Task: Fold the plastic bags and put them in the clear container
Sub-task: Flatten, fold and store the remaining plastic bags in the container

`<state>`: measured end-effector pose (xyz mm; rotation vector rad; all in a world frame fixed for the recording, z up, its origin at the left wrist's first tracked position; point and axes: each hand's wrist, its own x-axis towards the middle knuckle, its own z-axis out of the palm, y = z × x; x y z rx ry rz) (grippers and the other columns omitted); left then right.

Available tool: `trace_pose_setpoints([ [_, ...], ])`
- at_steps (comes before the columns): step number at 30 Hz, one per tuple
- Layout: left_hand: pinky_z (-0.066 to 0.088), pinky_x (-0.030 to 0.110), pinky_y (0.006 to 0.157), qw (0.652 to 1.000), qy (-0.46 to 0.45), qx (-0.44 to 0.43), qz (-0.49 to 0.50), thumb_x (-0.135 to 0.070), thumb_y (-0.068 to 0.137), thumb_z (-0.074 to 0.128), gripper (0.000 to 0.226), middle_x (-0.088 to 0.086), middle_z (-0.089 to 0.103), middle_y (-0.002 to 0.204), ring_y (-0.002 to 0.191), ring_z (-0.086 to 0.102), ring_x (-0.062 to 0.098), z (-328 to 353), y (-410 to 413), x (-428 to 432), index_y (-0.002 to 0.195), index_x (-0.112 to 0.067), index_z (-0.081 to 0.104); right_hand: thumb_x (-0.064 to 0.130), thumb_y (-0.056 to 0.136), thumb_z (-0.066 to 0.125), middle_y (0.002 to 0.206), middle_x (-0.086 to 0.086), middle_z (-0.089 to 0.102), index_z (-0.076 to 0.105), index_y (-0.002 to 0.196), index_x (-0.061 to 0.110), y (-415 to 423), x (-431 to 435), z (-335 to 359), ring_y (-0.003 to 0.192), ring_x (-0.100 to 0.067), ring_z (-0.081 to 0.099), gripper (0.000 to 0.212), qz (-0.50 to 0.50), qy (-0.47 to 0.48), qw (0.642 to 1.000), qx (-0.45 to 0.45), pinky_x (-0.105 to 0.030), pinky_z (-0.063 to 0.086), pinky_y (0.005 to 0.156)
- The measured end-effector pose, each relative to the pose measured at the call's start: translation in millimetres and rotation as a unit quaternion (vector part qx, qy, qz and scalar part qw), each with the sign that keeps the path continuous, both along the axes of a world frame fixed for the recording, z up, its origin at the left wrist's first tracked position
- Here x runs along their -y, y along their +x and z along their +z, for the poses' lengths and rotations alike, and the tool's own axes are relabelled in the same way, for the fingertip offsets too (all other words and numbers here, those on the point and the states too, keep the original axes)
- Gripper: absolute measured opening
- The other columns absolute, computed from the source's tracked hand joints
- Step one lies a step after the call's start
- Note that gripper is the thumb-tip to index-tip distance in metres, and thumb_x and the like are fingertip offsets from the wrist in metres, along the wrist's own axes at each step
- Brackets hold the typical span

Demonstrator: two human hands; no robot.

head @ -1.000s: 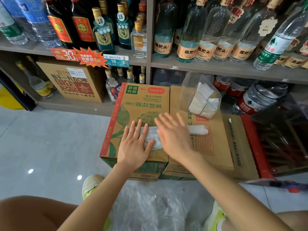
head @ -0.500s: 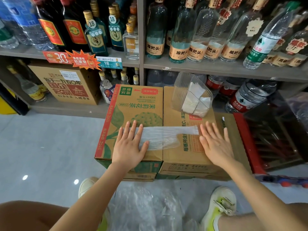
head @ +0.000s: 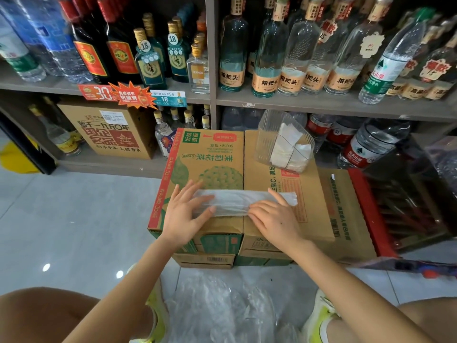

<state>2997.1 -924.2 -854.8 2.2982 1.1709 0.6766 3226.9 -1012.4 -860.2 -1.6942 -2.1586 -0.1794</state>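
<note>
Left grip (head: 184,214) and right grip (head: 274,219), fingers straight and clasping nothing, press a folded plastic bag (head: 232,201) flat across 2 cardboard boxes (head: 212,154). The clear container (head: 267,134) stands behind it.

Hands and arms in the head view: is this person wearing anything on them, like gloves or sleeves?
No. The left hand and right hand are bare: no gloves or rings show. The left forearm and right forearm are bare too, with no sleeve, watch or bracelet in view.
</note>
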Motion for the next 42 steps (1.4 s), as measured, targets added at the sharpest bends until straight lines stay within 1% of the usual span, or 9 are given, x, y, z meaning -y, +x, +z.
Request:
trace_pose_setpoints([
  [5, 0.032, 0.028, 0.091, 0.994, 0.093, -0.041, -0.032, -0.072, 0.085, 0.043, 0.056, -0.012, 0.070, 0.100, 0.096, 0.059, 0.009, -6.2, -21.0, 7.3, 0.093, -0.028, 0.076, 0.030, 0.093, 0.042, 0.075, 0.010, 0.071, 0.071, 0.076, 0.020, -0.6, 6.6, 7.7, 0.066, -0.009, 0.064, 0.034, -0.018, -0.025, 0.998, -0.048, -0.046, 0.040, 0.105],
  [10, 0.044, 0.025, 0.077, 0.999, -0.035, -0.015, 0.039, -0.059, 0.083, 0.051, 0.045, -0.013, 0.071, 0.094, 0.089, 0.063, 0.011, 7.8, -10.5, -4.7, 0.097, -0.023, 0.075, 0.030, 0.097, 0.052, 0.091, 0.005, 0.072, 0.070, 0.105, 0.021, -1.0, -4.2, 25.8, 0.084, -0.014, 0.050, 0.022, -0.095, -0.138, 0.970, -0.178, -0.030, 0.035, 0.085],
  [13, 0.041, 0.023, 0.068, 0.987, -0.115, -0.003, 0.113, -0.041, 0.092, 0.060, 0.025, -0.008, 0.067, 0.097, 0.089, 0.059, 0.013, 9.5, -5.4, -13.5, 0.105, -0.023, 0.071, 0.031, 0.095, 0.055, 0.104, 0.006, 0.071, 0.064, 0.116, 0.023, 2.6, -17.9, 24.8, 0.099, -0.013, 0.060, 0.024, -0.131, -0.192, 0.936, -0.265, -0.029, 0.042, 0.092],
  [20, 0.044, 0.027, 0.068, 0.977, -0.110, -0.007, 0.181, -0.033, 0.092, 0.063, 0.020, -0.005, 0.067, 0.096, 0.085, 0.058, 0.014, 9.0, 4.7, -21.3, 0.108, -0.021, 0.067, 0.025, 0.091, 0.062, 0.095, 0.003, 0.070, 0.064, 0.112, 0.019, -2.3, -31.4, 17.0, 0.089, -0.014, 0.064, 0.022, -0.195, -0.178, 0.920, -0.290, -0.038, 0.049, 0.090],
  [25, 0.038, 0.039, 0.081, 0.959, 0.065, -0.093, 0.260, -0.034, 0.088, 0.058, 0.026, 0.007, 0.068, 0.095, 0.088, 0.062, 0.031, 4.0, 8.0, -10.3, 0.102, -0.016, 0.070, 0.024, 0.092, 0.061, 0.082, 0.010, 0.062, 0.062, 0.117, 0.018, -5.0, -31.9, 15.3, 0.079, -0.010, 0.059, 0.025, -0.199, -0.172, 0.925, -0.274, -0.034, 0.050, 0.082],
  [28, 0.037, 0.050, 0.103, 0.972, 0.156, -0.091, 0.150, -0.030, 0.090, 0.044, 0.036, 0.012, 0.067, 0.114, 0.106, 0.062, 0.033, -5.1, 20.4, 4.7, 0.107, -0.015, 0.072, 0.023, 0.092, 0.060, 0.086, 0.006, 0.065, 0.062, 0.118, 0.017, -5.6, -32.3, 15.9, 0.080, -0.011, 0.060, 0.027, -0.196, -0.171, 0.927, -0.272, -0.031, 0.050, 0.076],
  [34, -0.010, 0.036, 0.117, 0.970, 0.002, -0.208, 0.126, -0.052, 0.091, -0.006, 0.076, 0.012, 0.014, 0.160, 0.149, 0.007, 0.030, -17.1, 41.1, 8.7, 0.151, -0.020, 0.029, 0.022, 0.095, 0.055, 0.092, 0.003, 0.069, 0.063, 0.116, 0.018, -8.2, -30.8, 16.0, 0.081, -0.013, 0.060, 0.023, -0.202, -0.168, 0.929, -0.262, -0.036, 0.043, 0.093],
  [39, -0.014, 0.037, 0.117, 0.962, -0.007, -0.246, 0.122, -0.059, 0.084, -0.014, 0.082, 0.009, -0.004, 0.161, 0.149, -0.009, 0.026, -20.5, 42.2, 9.0, 0.155, -0.024, 0.007, 0.003, 0.081, 0.063, 0.101, -0.002, 0.071, 0.068, 0.112, 0.014, -19.4, -27.3, 21.6, 0.093, -0.026, 0.064, 0.033, -0.248, -0.053, 0.960, -0.115, -0.037, 0.039, 0.089],
  [42, -0.012, 0.038, 0.119, 0.959, -0.010, -0.256, 0.120, -0.063, 0.083, -0.011, 0.083, 0.008, -0.005, 0.161, 0.149, -0.010, 0.026, -21.0, 42.5, 9.1, 0.155, -0.025, 0.006, 0.004, 0.081, 0.065, 0.131, -0.006, 0.060, 0.061, 0.125, 0.012, -40.2, -26.4, 14.0, 0.123, -0.027, 0.055, 0.045, -0.157, -0.051, 0.986, -0.032, -0.048, 0.033, 0.108],
])
